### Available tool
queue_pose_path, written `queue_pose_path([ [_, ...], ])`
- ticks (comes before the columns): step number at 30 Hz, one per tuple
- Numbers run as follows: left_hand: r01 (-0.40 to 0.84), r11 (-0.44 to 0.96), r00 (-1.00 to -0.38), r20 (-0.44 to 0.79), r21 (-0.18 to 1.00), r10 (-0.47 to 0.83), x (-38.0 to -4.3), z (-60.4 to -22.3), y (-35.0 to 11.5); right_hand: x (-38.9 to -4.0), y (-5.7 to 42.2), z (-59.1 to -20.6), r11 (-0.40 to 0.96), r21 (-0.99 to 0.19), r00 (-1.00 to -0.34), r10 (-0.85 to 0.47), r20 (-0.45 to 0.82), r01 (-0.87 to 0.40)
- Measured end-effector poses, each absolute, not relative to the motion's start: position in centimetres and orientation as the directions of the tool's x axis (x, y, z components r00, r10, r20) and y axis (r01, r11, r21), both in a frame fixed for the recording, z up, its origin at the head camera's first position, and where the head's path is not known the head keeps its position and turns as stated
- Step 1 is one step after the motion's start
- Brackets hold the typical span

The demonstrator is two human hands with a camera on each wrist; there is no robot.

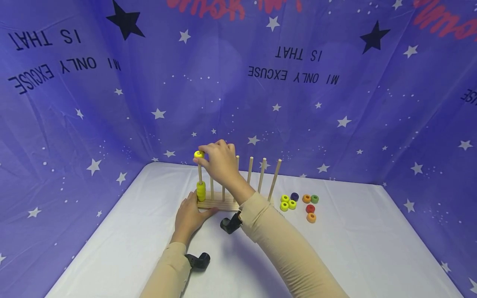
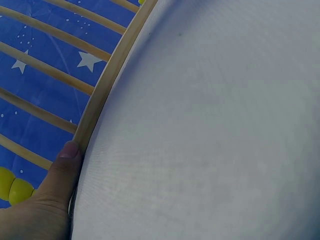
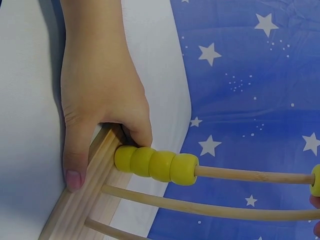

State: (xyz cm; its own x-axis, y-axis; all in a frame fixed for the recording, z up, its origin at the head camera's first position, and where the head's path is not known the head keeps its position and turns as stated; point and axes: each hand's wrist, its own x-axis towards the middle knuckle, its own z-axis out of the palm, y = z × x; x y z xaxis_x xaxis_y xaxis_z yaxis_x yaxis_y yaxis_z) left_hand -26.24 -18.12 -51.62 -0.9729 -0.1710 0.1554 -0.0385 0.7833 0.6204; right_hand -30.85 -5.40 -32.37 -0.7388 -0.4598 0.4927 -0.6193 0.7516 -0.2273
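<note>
Beads (image 3: 156, 165), rounded and yellow, stack on a pale peg (image 3: 254, 175)

"MI ONLY EXCUSE" (image 1: 293, 74) on purple-blue curtain (image 1: 238, 99)

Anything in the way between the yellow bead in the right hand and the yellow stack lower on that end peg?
Nothing visible. The right hand holds the yellow bead at the top of the end peg, which is bare down to the four stacked beads. The left hand grips the base, below that path.
</note>
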Motion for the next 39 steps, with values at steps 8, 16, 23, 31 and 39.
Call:
queue_pose_path([
  [8, -0.041, 0.78, -0.973, 0.152, 0.624, -0.173, -26.3, -51.6, -18.0, -30.9, -5.1, -32.4, 0.751, -0.232, -0.741, -0.459, 0.491, -0.619],
  [16, -0.043, 0.785, -0.976, 0.14, 0.619, -0.164, -26.3, -51.5, -18.0, -31.0, -4.6, -32.3, 0.749, -0.2, -0.717, -0.466, 0.518, -0.632],
  [23, -0.021, 0.786, -0.97, 0.178, 0.617, -0.165, -26.4, -51.8, -18.0, -30.1, -2.9, -31.5, 0.709, -0.237, -0.679, -0.439, 0.589, -0.664],
  [31, -0.022, 0.791, -0.969, 0.181, 0.611, -0.167, -26.4, -51.9, -17.9, -28.8, 1.5, -31.2, 0.657, -0.269, -0.622, -0.389, 0.68, -0.705],
  [39, -0.022, 0.792, -0.968, 0.185, 0.611, -0.169, -26.3, -51.7, -17.9, -27.4, 8.2, -33.3, 0.642, -0.302, -0.596, -0.304, 0.744, -0.704],
])
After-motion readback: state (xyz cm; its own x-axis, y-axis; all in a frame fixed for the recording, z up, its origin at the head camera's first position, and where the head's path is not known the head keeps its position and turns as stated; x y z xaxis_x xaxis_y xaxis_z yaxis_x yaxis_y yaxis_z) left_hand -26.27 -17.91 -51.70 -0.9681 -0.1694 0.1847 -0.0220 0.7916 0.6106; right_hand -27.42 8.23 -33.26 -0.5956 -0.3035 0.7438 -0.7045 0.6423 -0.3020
